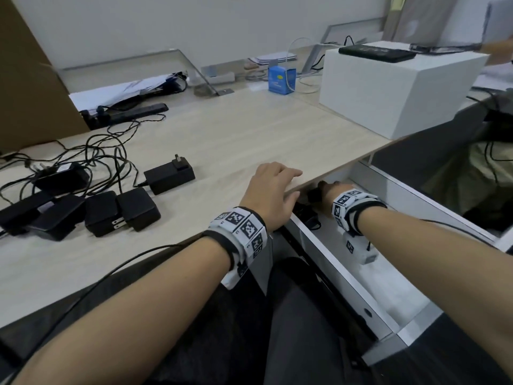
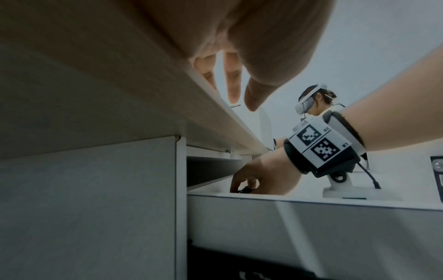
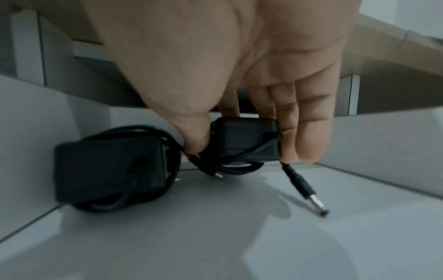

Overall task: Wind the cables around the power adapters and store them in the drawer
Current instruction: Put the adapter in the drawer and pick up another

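The right hand (image 3: 239,75) pinches a wound adapter (image 3: 246,140) low in the drawer (image 3: 311,246), beside another adapter (image 3: 107,170). Set it flat, tuck the plug (image 3: 304,191). The left hand (image 1: 273,190) rests flat on the worktop (image 1: 249,129), its grip released.

My right hand (image 3: 239,79) under the desk edge (image 1: 327,179), wound adapter (image 3: 110,172) blocking the drawer's (image 1: 347,287) back corner, bare floor nearer me.

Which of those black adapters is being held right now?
The wound adapter inside the drawer, pinched by the right hand. Another wound adapter lies beside it, untouched; the rest sit on the desk.
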